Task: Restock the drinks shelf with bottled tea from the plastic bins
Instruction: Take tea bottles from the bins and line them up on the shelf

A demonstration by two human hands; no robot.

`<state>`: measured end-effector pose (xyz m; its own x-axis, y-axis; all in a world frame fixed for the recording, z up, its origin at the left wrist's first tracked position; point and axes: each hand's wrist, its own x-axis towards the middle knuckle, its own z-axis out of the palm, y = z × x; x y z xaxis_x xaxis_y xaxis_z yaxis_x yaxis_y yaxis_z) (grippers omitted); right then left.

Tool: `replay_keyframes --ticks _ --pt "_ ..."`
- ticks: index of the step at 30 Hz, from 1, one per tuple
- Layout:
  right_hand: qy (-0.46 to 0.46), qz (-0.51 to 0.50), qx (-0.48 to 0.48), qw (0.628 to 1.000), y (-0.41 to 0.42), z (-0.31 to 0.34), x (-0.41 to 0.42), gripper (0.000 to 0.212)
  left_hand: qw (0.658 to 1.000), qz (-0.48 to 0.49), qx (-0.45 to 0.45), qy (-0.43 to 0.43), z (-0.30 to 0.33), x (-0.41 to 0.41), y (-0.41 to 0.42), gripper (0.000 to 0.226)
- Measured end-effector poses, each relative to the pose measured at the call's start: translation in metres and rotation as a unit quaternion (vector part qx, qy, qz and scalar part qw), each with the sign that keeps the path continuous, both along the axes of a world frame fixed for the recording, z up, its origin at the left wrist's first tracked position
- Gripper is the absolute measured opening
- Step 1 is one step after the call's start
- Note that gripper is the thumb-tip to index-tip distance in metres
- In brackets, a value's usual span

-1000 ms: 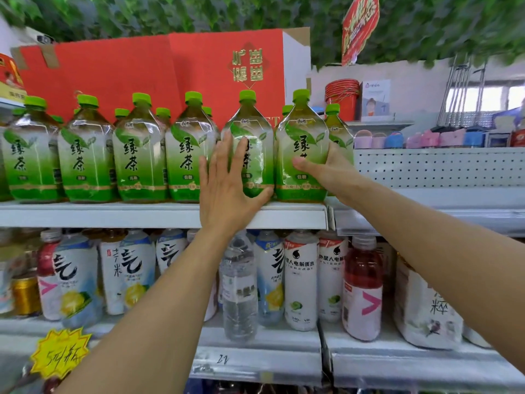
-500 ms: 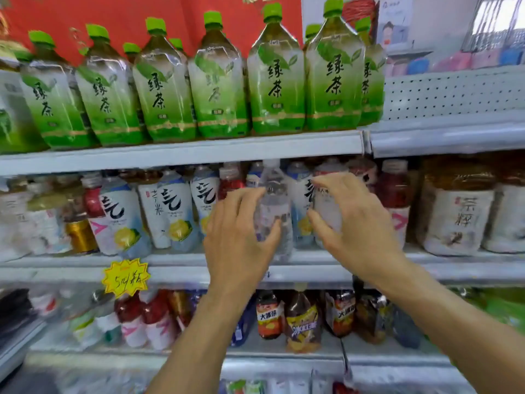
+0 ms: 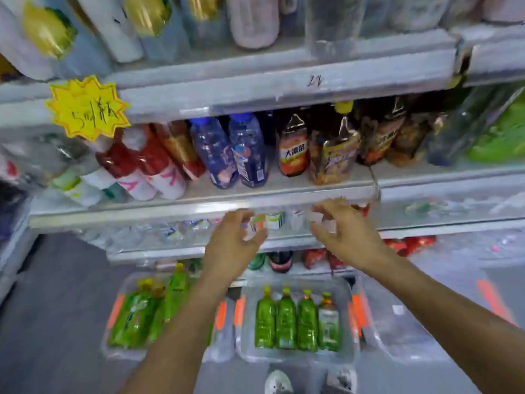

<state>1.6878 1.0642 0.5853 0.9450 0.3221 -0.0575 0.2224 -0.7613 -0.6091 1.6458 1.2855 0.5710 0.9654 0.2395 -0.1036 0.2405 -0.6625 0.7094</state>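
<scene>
Shelf unit (image 3: 255,89): edge has handwritten "21", plus a yellow starburst tag (image 3: 86,108), scrawl unreadable through blur. On the floor, two clear plastic bins: right bin (image 3: 298,356) holds four green-labelled tea bottles (image 3: 286,322) in a row, left bin (image 3: 113,348) a blurred green pile. My left hand (image 3: 231,245) and right hand (image 3: 345,234) hover above, fingers loosely curled, empty.

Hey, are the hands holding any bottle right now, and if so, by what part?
Nothing is held. The left hand and right hand hang empty with loosely curled fingers, above the bins of tea bottles on the floor.
</scene>
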Motion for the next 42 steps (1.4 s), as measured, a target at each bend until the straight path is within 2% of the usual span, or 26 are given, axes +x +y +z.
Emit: replay_keyframes --ticks 3,9,13,17,21,24,27,32,35,38,40,42 --pt "0.125 -0.030 -0.029 0.991 -0.010 -0.078 -0.015 0.037 0.990 0.035 -0.071 0.118 -0.084 -0.022 0.003 0.039" --pt "0.324 -0.065 -0.075 0.941 -0.029 -0.245 -0.046 0.028 0.946 0.082 -0.109 0.294 -0.257 -0.065 -0.004 0.036" --pt "0.421 -0.105 -0.084 0.897 -0.027 -0.354 -0.081 0.034 0.924 0.088 -0.114 0.354 -0.356 -0.091 -0.013 0.039" --pt "0.476 -0.126 -0.102 0.864 -0.019 -0.430 -0.100 0.036 0.914 0.070 -0.082 0.391 -0.431 -0.104 -0.015 0.059" --pt "0.446 -0.172 -0.168 0.862 -0.019 -0.477 -0.103 0.055 0.905 0.066 -0.040 0.419 -0.475 -0.105 -0.016 0.070" --pt "0.410 -0.253 -0.179 0.858 -0.025 -0.497 -0.099 0.058 0.912 0.066 -0.010 0.406 -0.495 -0.101 -0.019 0.071" --pt "0.411 -0.284 -0.171 0.849 -0.026 -0.519 -0.096 0.067 0.920 0.053 0.016 0.389 -0.507 -0.096 -0.028 0.075" --pt "0.380 -0.304 -0.204 0.849 -0.013 -0.549 -0.095 0.072 0.956 -0.060 0.087 0.274 -0.523 -0.073 -0.054 0.066" --pt "0.358 -0.268 -0.265 0.854 -0.011 -0.558 -0.095 0.087 0.955 -0.142 0.093 0.245 -0.536 -0.048 -0.076 0.065" --pt "0.331 -0.239 -0.302 0.862 -0.012 -0.565 -0.101 0.096 0.953 -0.194 0.057 0.227 -0.549 -0.021 -0.100 0.067" --pt "0.318 -0.251 -0.299 0.864 -0.011 -0.570 -0.104 0.099 0.941 -0.219 0.047 0.255 -0.560 -0.003 -0.119 0.073" --pt "0.320 -0.266 -0.288 0.863 -0.010 -0.573 -0.107 0.108 0.922 -0.177 0.015 0.344 -0.572 0.017 -0.135 0.082"
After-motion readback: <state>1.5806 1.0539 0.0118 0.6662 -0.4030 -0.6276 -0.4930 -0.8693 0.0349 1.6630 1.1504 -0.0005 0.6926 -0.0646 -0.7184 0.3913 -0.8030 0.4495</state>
